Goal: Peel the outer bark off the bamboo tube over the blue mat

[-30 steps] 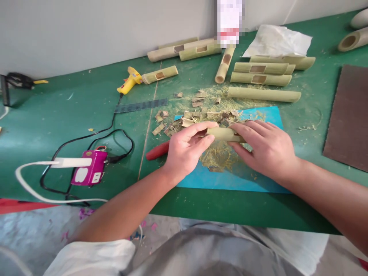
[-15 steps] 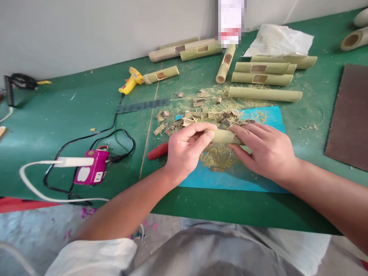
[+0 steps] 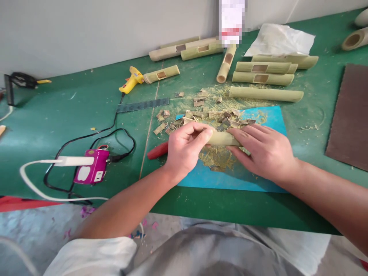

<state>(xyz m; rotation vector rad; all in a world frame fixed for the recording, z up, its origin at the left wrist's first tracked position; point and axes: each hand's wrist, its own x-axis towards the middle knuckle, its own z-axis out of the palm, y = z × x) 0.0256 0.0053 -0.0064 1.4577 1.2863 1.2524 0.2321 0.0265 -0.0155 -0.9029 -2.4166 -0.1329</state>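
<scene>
A pale green bamboo tube [image 3: 222,138] lies crosswise between my hands, just above a blue sheet [image 3: 230,183]. At its left end, my left hand [image 3: 186,147] is closed, thumb and fingers pinching the tube. My right hand [image 3: 264,153] wraps over the right end and hides it. Under and behind the tube are yellowish shavings [image 3: 217,159] and broken bamboo chips [image 3: 227,119]. Beside my left hand a red handle [image 3: 157,151] sticks out; the rest of that tool is hidden.
Several bamboo tubes, some with cut windows, lie at the back, the nearest tube [image 3: 266,94] just beyond the chips. A yellow glue gun [image 3: 132,80], a purple power adapter [image 3: 91,166] with cables and a dark strip [image 3: 143,105] are left. A brown board [image 3: 350,119] lies right.
Both hands and the bamboo tube have shifted very slightly, with a little more of the tube showing at my left fingertips. My grip stays the same.
</scene>
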